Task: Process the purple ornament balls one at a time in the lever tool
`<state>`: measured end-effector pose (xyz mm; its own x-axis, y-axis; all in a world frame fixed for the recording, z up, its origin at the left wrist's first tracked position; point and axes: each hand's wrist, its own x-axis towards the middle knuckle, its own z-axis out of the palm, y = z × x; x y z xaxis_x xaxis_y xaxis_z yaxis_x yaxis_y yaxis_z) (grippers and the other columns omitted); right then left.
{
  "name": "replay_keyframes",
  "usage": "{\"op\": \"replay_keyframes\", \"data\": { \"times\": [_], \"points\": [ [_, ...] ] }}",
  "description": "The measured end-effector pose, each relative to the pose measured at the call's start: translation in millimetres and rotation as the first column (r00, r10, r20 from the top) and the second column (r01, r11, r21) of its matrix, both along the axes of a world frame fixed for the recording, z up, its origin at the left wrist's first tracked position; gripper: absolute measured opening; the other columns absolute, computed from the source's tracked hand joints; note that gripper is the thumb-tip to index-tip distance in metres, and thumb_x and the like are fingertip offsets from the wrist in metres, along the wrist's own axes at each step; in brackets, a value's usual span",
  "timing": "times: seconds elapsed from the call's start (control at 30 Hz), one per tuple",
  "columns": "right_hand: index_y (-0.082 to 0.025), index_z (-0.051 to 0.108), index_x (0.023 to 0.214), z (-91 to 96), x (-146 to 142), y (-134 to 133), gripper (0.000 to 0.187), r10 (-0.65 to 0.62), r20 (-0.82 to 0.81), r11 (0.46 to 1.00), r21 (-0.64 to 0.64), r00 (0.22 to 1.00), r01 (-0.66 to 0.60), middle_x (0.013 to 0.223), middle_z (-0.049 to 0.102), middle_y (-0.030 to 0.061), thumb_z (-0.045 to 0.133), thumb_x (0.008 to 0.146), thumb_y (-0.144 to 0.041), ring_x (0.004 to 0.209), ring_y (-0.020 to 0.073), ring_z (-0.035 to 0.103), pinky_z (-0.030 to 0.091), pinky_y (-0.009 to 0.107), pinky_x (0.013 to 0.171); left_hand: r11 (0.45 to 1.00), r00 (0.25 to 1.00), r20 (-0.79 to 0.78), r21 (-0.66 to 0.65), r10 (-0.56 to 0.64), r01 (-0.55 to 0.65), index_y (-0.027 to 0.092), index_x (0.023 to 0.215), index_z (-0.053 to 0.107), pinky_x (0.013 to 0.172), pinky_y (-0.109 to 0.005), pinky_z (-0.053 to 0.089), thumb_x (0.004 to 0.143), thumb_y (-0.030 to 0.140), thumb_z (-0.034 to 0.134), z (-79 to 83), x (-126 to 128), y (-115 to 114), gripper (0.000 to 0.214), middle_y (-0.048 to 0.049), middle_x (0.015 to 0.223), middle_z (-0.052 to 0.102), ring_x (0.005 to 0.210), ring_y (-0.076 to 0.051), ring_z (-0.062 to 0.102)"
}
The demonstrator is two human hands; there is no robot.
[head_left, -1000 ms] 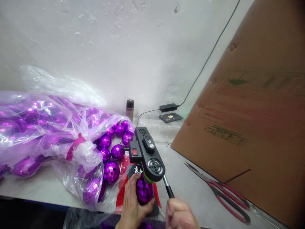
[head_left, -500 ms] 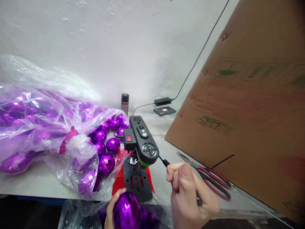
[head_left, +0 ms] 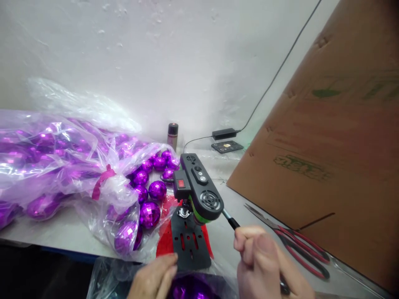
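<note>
The right grip wraps the press's lever handle; the left grip curls loosely, contents unclear, faceted purple balls just right of it, slotted base plate ahead. Best keep fingers clear when levering.

Black-and-green machine upright on a flat slotted plate, lever angled outward, shiny purple balls just in front.

A pale, pitted wall fills the upper left and centre. A whitish tabletop spans the lower frame.
</note>
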<state>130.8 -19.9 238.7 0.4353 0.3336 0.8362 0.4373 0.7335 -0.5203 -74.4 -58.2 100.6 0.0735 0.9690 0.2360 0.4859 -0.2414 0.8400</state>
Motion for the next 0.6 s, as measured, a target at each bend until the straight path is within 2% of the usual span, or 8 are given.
{"op": "replay_keyframes", "data": {
  "times": [0.03, 0.1, 0.17, 0.23, 0.33, 0.47, 0.53, 0.6],
  "points": [
    [-0.019, 0.052, 0.066, 0.0, -1, 0, 0.05, -0.002, -0.003, 1.0, 0.004, 1.0, 0.002, 0.059, 0.047, -0.0067, 0.065, 0.114, -0.014, 0.049, 0.0051, 0.047, 0.035, 0.024, 0.05, 0.996, 0.994, -0.098, 0.072, -0.041, 0.048, 0.032, 0.124, 0.089, 0.107, -0.041, 0.073, 0.114, 0.058, 0.06, 10.7, -6, 17, 0.04, -0.009, 0.131, 0.09, 0.121, -0.03, 0.087],
    [-0.019, 0.049, 0.065, -0.3, -2, 0, 0.052, -0.012, -0.021, 1.0, 0.003, 1.0, 0.012, 0.058, 0.043, -0.0067, 0.064, 0.114, -0.015, 0.05, 0.006, 0.048, 0.035, 0.024, 0.05, 0.975, 0.905, -0.38, 0.182, 0.19, -0.128, 0.023, 0.129, 0.086, 0.107, -0.046, 0.072, 0.118, 0.04, 0.042, 36.4, -12, 55, 0.049, -0.0171, 0.135, 0.089, 0.124, -0.033, 0.087],
    [-0.019, 0.05, 0.065, -1.2, -1, -1, 0.051, -0.01, -0.007, 1.0, 0.006, 1.0, 0.01, 0.058, 0.046, -0.0062, 0.063, 0.114, -0.013, 0.049, 0.0065, 0.049, 0.036, 0.024, 0.05, 0.943, 0.677, -0.681, 0.059, 0.277, -0.327, 0.014, 0.129, 0.082, 0.087, -0.047, 0.073, 0.117, 0.033, 0.04, 59.8, -10, 90, 0.047, -0.023, 0.116, 0.09, 0.106, -0.038, 0.089],
    [-0.019, 0.054, 0.067, -2.9, 1, -3, 0.047, 0.008, 0.025, 1.0, -0.011, 1.0, -0.008, 0.06, 0.053, -0.0053, 0.061, 0.113, -0.01, 0.049, 0.0067, 0.051, 0.037, 0.024, 0.049, 0.928, 0.598, -0.762, 0.009, 0.247, -0.372, 0.009, 0.117, 0.081, 0.078, -0.046, 0.07, 0.117, 0.039, 0.046, 73.6, -3, 113, 0.046, -0.0242, 0.093, 0.087, 0.091, -0.042, 0.088],
    [-0.019, 0.057, 0.071, -4.9, 4, -5, 0.043, 0.043, 0.06, 0.999, -0.031, 0.997, -0.041, 0.064, 0.059, -0.0036, 0.06, 0.112, -0.007, 0.05, 0.0065, 0.053, 0.036, 0.023, 0.048, 0.954, 0.605, -0.775, -0.008, 0.183, -0.299, 0.011, 0.11, 0.08, 0.095, -0.051, 0.066, 0.111, 0.053, 0.064, 74.4, 5, 119, 0.045, -0.0224, 0.087, 0.085, 0.1, -0.045, 0.086],
    [-0.02, 0.051, 0.07, 0.0, 3, -5, 0.046, 0.031, 0.058, 1.0, -0.007, 0.998, -0.031, 0.062, 0.054, -0.0052, 0.057, 0.113, -0.006, 0.049, 0.0055, 0.05, 0.036, 0.023, 0.049, 0.986, 0.684, -0.722, -0.021, 0.101, -0.167, 0.012, 0.141, 0.075, 0.115, -0.064, 0.058, 0.101, 0.054, 0.075, 63.8, 1, 105, 0.058, -0.0256, 0.118, 0.089, 0.119, -0.048, 0.084],
    [-0.02, 0.049, 0.069, 5.6, 2, -4, 0.047, 0.035, 0.047, 0.999, -0.033, 0.998, -0.033, 0.061, 0.051, -0.0059, 0.058, 0.114, -0.007, 0.05, 0.0055, 0.051, 0.037, 0.023, 0.05, 0.982, 0.824, -0.545, -0.006, 0.156, -0.189, 0.015, 0.153, 0.069, 0.115, -0.064, 0.06, 0.098, 0.056, 0.072, 61.4, -5, 96, 0.068, -0.0237, 0.136, 0.086, 0.125, -0.046, 0.083],
    [-0.02, 0.048, 0.07, 11.2, 2, -3, 0.047, 0.051, 0.046, 0.996, -0.074, 0.998, -0.047, 0.061, 0.049, -0.0062, 0.058, 0.114, -0.009, 0.051, 0.0054, 0.051, 0.038, 0.023, 0.051, 0.954, 0.93, -0.229, -0.017, 0.288, -0.299, 0.02, 0.158, 0.066, 0.115, -0.06, 0.064, 0.096, 0.064, 0.071, 59.4, -9, 84, 0.076, -0.0195, 0.148, 0.082, 0.133, -0.043, 0.081]
  ]
}}
